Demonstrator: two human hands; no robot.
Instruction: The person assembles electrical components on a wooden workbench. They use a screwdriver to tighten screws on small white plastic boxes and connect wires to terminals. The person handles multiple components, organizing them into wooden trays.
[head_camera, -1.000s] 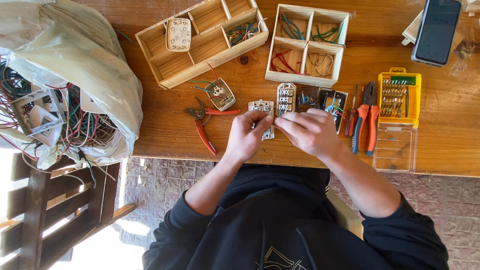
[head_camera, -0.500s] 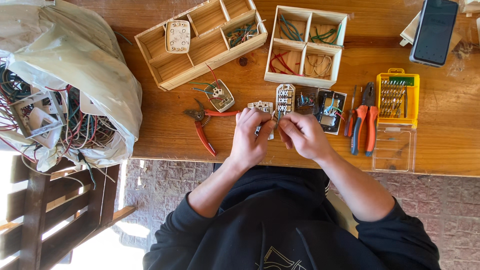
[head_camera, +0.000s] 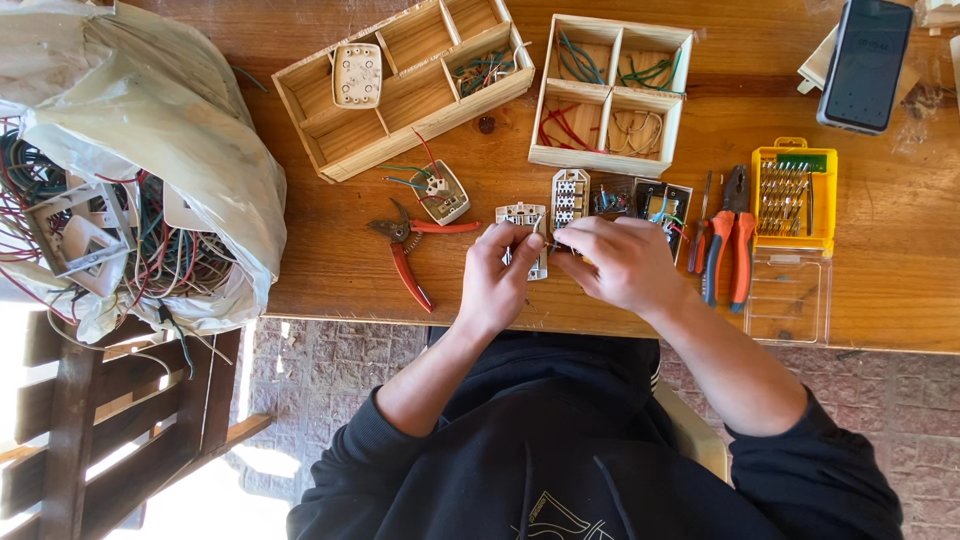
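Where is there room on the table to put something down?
Bare wood shows between the plastic bag and the red-handled cutters, and at the table's right end, right of the yellow bit case. It is crowded around the left hand and right hand, amid switch parts, pliers and the wooden trays.

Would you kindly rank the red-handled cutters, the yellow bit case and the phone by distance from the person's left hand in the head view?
1. Red-handled cutters: just beside the left hand, toward the bag.
2. Yellow bit case: beyond the right hand.
3. Phone: far corner of the table.
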